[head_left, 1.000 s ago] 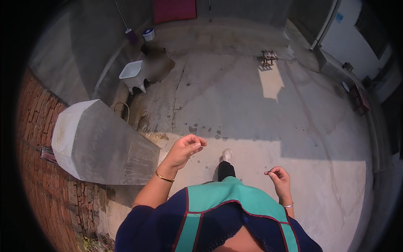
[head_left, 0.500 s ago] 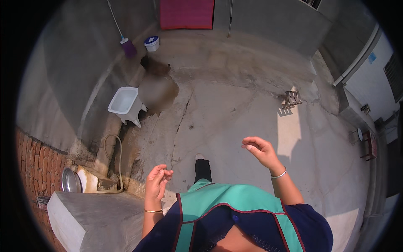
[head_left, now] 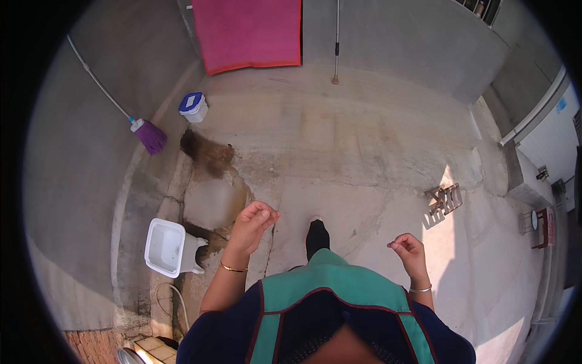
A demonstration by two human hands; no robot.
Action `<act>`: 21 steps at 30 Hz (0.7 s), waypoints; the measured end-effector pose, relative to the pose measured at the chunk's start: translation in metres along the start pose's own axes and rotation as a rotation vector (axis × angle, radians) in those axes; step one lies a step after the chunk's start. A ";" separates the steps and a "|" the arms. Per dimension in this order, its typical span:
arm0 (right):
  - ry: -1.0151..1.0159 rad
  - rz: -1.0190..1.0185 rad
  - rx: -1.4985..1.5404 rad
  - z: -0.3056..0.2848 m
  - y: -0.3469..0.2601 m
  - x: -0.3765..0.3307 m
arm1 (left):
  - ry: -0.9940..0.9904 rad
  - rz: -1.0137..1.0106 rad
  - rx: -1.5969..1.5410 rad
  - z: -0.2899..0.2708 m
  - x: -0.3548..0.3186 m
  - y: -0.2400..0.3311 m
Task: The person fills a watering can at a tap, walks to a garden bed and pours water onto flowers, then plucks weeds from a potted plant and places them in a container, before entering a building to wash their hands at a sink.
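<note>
My left hand is raised in front of me, left of my advancing leg, its fingers curled in with nothing visible in them. A gold-coloured bangle circles that wrist. On the other side my right hand hangs lower, fingers bent together and thumb close to them; nothing shows in it either. It wears a silver-coloured bangle. Neither hand touches anything. Between them are my green apron and one dark trouser leg. Nearest to my left hand stands a white plastic washbasin on legs.
A purple mop leans on the left wall, near a white bucket with a blue lid. Beyond hangs a pink curtain beside an upright pole. A small stool stands right; a hose lies lower left.
I have moved forward, so mop, bucket and curtain look nearer and the washbasin sits lower in view. My left hand has swung up and forward; my right has dropped back.
</note>
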State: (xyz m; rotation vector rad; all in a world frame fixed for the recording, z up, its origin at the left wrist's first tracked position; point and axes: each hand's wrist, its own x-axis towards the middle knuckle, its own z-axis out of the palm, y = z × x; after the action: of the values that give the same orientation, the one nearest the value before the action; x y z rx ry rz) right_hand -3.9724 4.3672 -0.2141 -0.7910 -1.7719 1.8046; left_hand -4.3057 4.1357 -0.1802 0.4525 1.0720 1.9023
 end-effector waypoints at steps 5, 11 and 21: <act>-0.137 -0.105 -0.138 0.050 -0.042 0.278 | 0.102 -0.156 -0.103 -0.051 0.194 0.029; -0.374 -0.212 -0.119 0.128 -0.109 0.567 | 0.129 -0.052 -0.152 -0.132 0.414 0.123; -0.442 0.108 0.006 0.265 -0.227 0.931 | 0.076 -0.026 -0.088 -0.224 0.816 0.338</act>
State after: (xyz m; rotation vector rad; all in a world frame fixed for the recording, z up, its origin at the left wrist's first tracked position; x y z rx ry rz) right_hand -4.8341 4.8360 -0.0517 -0.5184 -2.0203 2.1840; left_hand -5.0732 4.6211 -0.1104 0.3173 1.0341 1.9485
